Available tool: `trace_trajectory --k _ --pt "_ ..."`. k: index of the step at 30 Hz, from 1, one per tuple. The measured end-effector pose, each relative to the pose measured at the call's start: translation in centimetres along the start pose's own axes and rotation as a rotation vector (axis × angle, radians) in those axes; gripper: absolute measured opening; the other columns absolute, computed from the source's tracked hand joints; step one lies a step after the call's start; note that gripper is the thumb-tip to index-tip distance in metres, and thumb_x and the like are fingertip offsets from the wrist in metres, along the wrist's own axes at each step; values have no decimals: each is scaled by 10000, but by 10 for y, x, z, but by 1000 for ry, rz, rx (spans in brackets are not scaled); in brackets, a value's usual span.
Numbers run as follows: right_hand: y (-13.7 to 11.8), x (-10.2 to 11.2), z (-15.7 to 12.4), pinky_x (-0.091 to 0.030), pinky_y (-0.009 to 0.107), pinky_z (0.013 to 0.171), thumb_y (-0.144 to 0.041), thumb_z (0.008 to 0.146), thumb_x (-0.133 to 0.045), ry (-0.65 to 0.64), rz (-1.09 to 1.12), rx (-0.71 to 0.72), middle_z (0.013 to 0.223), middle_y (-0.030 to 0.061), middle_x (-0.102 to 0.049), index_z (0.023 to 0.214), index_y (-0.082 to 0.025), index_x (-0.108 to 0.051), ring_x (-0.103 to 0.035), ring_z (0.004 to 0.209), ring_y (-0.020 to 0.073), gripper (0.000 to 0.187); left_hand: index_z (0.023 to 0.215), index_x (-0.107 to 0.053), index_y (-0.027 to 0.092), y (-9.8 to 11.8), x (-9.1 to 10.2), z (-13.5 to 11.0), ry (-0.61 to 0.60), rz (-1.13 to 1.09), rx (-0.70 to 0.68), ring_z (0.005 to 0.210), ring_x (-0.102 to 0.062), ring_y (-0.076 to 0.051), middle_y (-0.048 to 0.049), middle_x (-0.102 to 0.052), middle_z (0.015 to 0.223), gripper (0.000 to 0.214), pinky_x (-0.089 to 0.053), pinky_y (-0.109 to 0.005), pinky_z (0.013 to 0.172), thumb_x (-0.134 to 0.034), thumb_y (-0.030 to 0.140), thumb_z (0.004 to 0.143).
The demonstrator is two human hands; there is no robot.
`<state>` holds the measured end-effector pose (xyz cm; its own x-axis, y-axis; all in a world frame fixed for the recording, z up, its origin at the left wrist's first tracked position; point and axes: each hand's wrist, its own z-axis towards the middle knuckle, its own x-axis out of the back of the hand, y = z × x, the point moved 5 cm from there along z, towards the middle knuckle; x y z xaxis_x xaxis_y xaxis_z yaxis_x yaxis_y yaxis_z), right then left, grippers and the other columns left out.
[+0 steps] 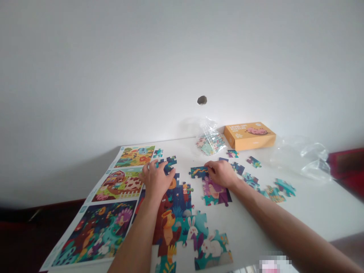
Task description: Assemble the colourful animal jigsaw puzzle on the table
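Observation:
My left hand rests at the upper left of a partly joined jigsaw puzzle, fingers spread over dark blue puzzle pieces. Some of its fingertips touch them. My right hand is closed, its thumb and fingers on the edge of a dark puzzle piece with a yellow animal pattern. Just below that hand lies a joined purple section, apart from the main part. White rabbits, an orange animal and brown animals show in the main part. My forearm hides some of its left side.
A picture sheet with three printed scenes lies on the left. Loose pieces are scattered on the right. Behind stand a bag of pieces and an orange puzzle box. Clear plastic wrap lies at the right, against the white wall.

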<state>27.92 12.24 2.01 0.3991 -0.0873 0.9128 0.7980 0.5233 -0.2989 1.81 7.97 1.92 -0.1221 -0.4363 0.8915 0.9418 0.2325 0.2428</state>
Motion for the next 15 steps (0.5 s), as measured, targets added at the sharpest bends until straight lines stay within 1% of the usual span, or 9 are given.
trace_trajectory --k 2,5,8,10,11,13,15 --pt "-1 0 0 -474 261 692 -214 892 -505 -6 2 5 874 51 -787 1049 -240 -766 -718 764 197 306 1062 -760 244 5 3 2 48 -100 -100 1275 -495 -362 -114 -608 1312 285 -402 -550 1095 -661 398 844" --pt "-1 0 0 -473 264 701 -220 899 -502 -18 5 6 887 48 -787 1069 -242 -761 -720 782 202 310 1060 -740 245 20 11 0 97 -316 -327 1205 -577 -247 -79 -641 1262 243 -439 -415 1105 -550 311 924" --pt "-1 -1 1 -470 268 709 -219 903 -502 -30 3 3 898 52 -786 1077 -244 -759 -721 792 207 312 1045 -733 245 31 16 -6 91 -427 -478 1175 -606 -210 -71 -666 1210 246 -469 -366 1078 -508 272 949" --pt "-1 -1 1 -468 270 713 -218 903 -503 -40 -1 0 905 56 -785 1077 -244 -759 -719 796 208 311 1042 -734 244 33 15 -7 76 -428 -508 1162 -613 -207 -69 -676 1192 243 -473 -359 1071 -511 260 946" --pt "-1 -1 1 -467 270 716 -218 905 -501 -45 -3 -3 905 57 -785 1080 -243 -758 -718 797 207 312 1048 -734 243 33 13 -7 69 -411 -500 1156 -615 -210 -68 -679 1190 242 -472 -360 1068 -517 256 940" --pt "-2 0 1 -466 269 724 -222 910 -493 -59 -5 -5 908 58 -784 1090 -240 -757 -717 801 205 320 1072 -730 240 28 8 -5 69 -350 -446 1146 -618 -222 -66 -684 1188 244 -465 -371 1063 -540 255 920" --pt "-2 0 1 -466 268 733 -229 916 -480 -72 -8 -6 913 60 -784 1098 -236 -756 -715 804 202 331 1112 -719 230 20 3 -2 83 -261 -353 1143 -614 -248 -68 -690 1185 266 -454 -395 1057 -572 264 893"
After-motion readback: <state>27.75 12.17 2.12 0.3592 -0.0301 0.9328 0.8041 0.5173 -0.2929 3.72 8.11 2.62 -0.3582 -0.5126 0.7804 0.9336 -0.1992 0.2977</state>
